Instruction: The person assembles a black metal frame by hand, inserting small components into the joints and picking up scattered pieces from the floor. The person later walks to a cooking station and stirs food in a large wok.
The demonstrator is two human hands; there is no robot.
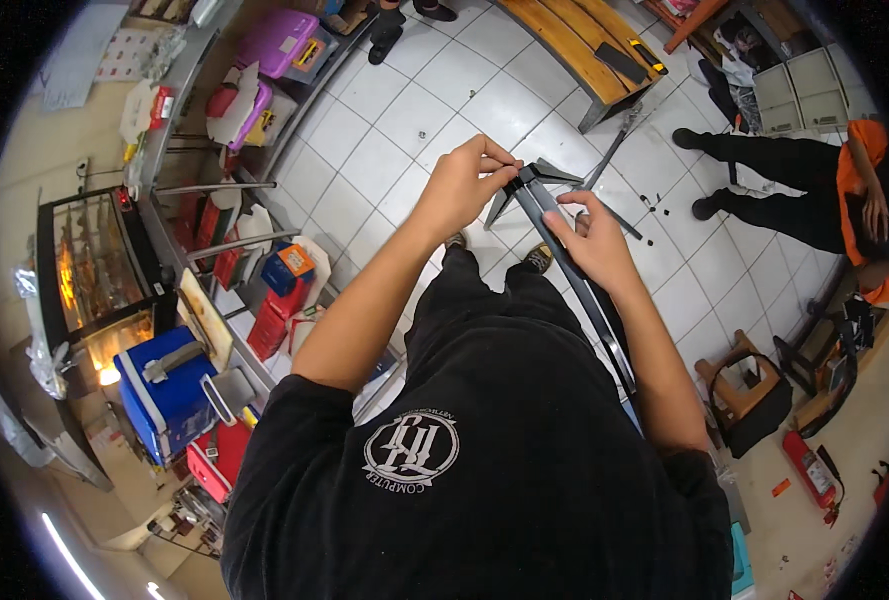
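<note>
- Black shirt (524, 470), below the hands.
- Left hand (462, 188): fingertips pinched at the far end of a dark bar (581, 288); exact grip unclear.
- Right hand (601, 248): thumb against the bar, fingers curled.
- Bar: slanting back beneath the right hand.

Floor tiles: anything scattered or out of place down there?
Yes: a few small dark bits lie loose on the white tiles, right of the right hand. They look odd scattered there; too small to identify.
</note>
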